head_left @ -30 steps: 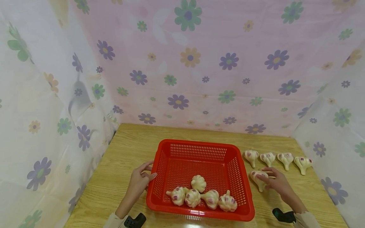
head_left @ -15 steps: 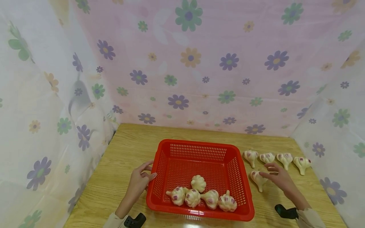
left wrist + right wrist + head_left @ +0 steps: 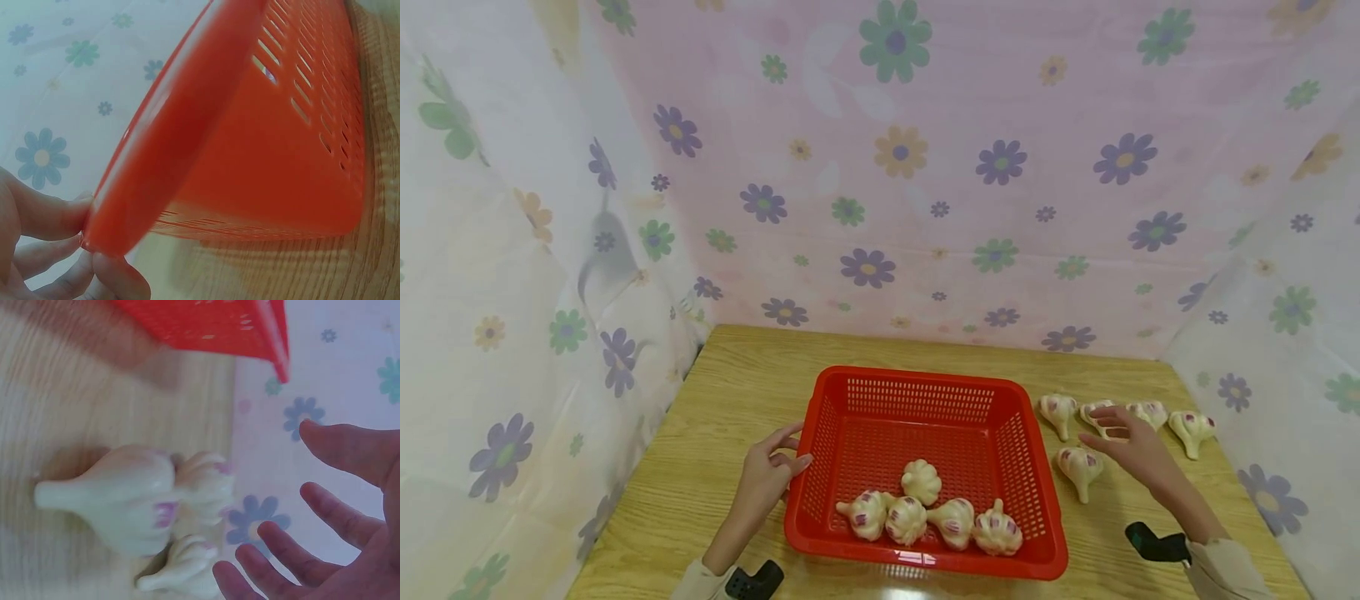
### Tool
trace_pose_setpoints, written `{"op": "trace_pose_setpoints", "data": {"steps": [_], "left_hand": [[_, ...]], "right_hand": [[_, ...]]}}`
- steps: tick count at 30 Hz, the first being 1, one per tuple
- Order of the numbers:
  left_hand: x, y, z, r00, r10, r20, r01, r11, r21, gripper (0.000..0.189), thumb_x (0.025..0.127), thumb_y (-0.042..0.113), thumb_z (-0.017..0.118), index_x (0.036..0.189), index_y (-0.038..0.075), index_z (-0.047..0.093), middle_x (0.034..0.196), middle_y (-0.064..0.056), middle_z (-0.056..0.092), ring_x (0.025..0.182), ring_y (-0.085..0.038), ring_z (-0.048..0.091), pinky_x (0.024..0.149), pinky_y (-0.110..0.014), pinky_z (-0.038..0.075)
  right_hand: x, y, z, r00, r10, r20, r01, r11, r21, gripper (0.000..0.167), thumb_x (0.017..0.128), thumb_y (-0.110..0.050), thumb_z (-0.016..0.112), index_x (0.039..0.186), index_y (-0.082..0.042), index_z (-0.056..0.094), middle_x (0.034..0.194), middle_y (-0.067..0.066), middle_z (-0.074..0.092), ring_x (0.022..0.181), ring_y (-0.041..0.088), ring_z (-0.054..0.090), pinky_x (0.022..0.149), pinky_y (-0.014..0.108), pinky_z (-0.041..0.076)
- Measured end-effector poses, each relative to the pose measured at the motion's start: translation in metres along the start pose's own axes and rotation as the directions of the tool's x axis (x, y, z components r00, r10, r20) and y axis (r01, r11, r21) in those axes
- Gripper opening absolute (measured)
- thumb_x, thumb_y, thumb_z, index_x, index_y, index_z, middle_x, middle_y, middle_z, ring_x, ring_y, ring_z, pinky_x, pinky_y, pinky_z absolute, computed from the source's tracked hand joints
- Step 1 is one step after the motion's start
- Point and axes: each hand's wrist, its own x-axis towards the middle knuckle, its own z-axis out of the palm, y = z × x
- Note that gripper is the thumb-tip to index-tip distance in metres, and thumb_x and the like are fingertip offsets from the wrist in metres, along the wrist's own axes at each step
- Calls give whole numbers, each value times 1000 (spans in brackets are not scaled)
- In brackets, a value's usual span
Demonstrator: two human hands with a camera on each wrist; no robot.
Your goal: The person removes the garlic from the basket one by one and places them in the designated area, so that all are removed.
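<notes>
My left hand point(image 3: 764, 477) pinches the left rim of a red plastic basket point(image 3: 928, 377); in the left wrist view its fingers and thumb lie on either side of the basket's lip point(image 3: 156, 137). Several garlic bulbs point(image 3: 955, 523) with purple streaks lie in the basket along its near side. My right hand point(image 3: 1138, 454), fingers spread and holding nothing, is over the table right of the basket. It partly covers a back-row garlic bulb point(image 3: 1092, 412) in the head view. Nearer me, a single garlic bulb point(image 3: 1080, 471) sits beside the basket, its stem pointing toward me.
Other garlic bulbs stand in the back row: one at its left end point(image 3: 1059, 412) and one at its right end point(image 3: 1191, 430). The wooden table point(image 3: 760, 367) meets flower-patterned curtains point(image 3: 925, 250) at the back and sides.
My right hand has come off the nearer garlic bulb and moved back and up toward the back row. That bulb stays in place. My left hand and the basket have not moved.
</notes>
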Motion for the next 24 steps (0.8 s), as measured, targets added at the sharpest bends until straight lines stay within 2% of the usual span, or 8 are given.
{"op": "trace_pose_setpoints", "data": {"steps": [7, 15, 18, 24], "left_hand": [[0, 2, 0, 1000, 0, 7, 0, 1000, 1, 46, 84, 1, 67, 128, 13, 59, 100, -12, 59, 59, -19, 55, 41, -31, 49], [1, 2, 0, 1000, -19, 10, 19, 1000, -4, 46, 85, 1, 66, 128, 13, 59, 101, -12, 59, 58, -19, 55, 42, -32, 49], [1, 2, 0, 1000, -16, 4, 16, 1000, 1, 46, 84, 1, 66, 128, 13, 59, 101, -12, 59, 59, -19, 55, 41, -30, 47], [0, 2, 0, 1000, -9, 5, 9, 1000, 4, 46, 85, 1, 66, 129, 13, 59, 101, -12, 58, 58, -18, 54, 40, -31, 47]], "right_hand": [[2, -33, -2, 996, -89, 30, 88, 995, 50, 47, 93, -27, 62, 129, -1, 49, 124, 26, 50, 110, 45, 50, 80, 53, 50], [7, -62, 10, 982, -163, 92, 154, 983, 101, 41, 93, -26, 61, 126, -3, 52, 122, 18, 54, 107, 39, 54, 77, 42, 53], [11, -71, 16, 978, -174, 115, 160, 980, 118, 42, 92, -28, 63, 124, -3, 53, 120, 17, 55, 106, 36, 55, 74, 39, 52], [16, -81, 28, 972, -181, 153, 158, 976, 150, 41, 91, -30, 64, 122, -6, 54, 121, 17, 55, 105, 34, 55, 75, 37, 51]]}}
